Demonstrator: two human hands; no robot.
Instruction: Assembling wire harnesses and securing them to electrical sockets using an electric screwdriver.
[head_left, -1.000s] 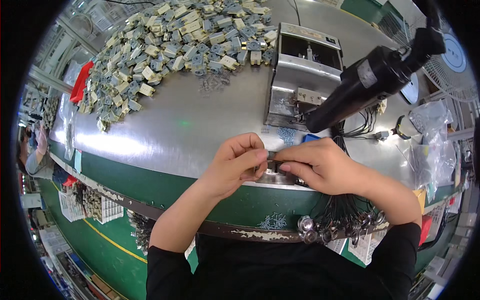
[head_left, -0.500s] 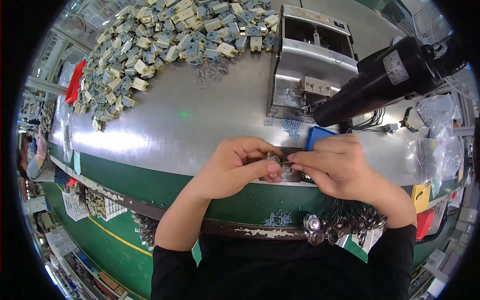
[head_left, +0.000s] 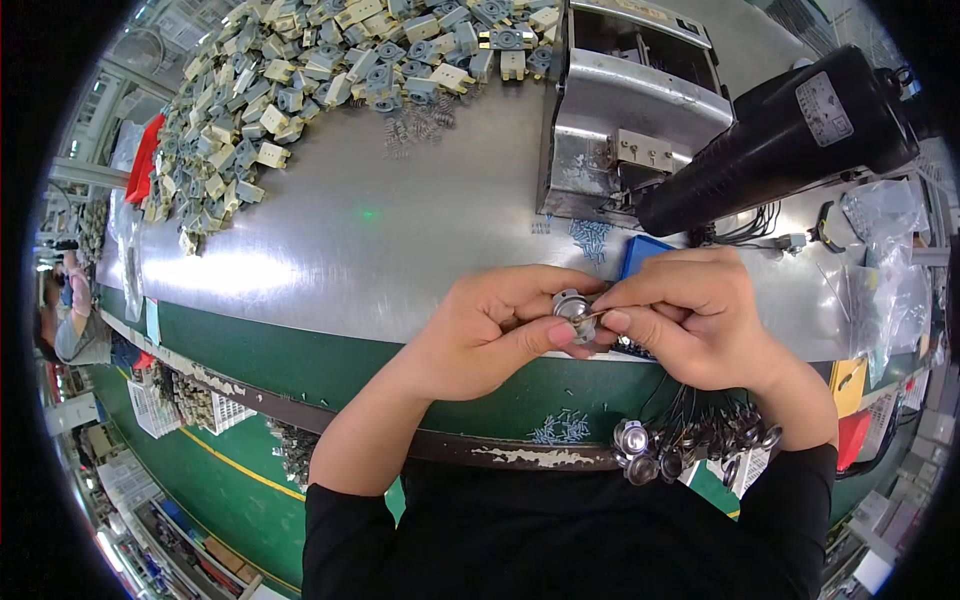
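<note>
Between the thumb and fingers of my left hand [head_left: 490, 335] is a small round silvery metal part [head_left: 571, 306] with flat tabs at its rim. It is tilted, with its domed face toward me. My right hand [head_left: 695, 315] is closed beside it, the thumb and forefinger pinching a thin copper-coloured wire [head_left: 592, 317] at the part's edge. Where the wire joins the part is hidden by my fingertips. Both hands are above the bench's front edge. Just behind my right hand lies a blue tray [head_left: 643, 254].
A large pile of grey and cream switch-like parts [head_left: 290, 100] covers the back left, with loose springs [head_left: 418, 128] beside it. A metal machine [head_left: 590, 130] with a black cylinder [head_left: 760, 150] stands at right. Small screws [head_left: 590, 240] lie before it; round metal parts [head_left: 650, 455] hang at the front edge.
The round metal part has come up and turned, so more of its face shows. My right hand has shifted slightly right, still pinching the wire. The whole view has tilted a little.
</note>
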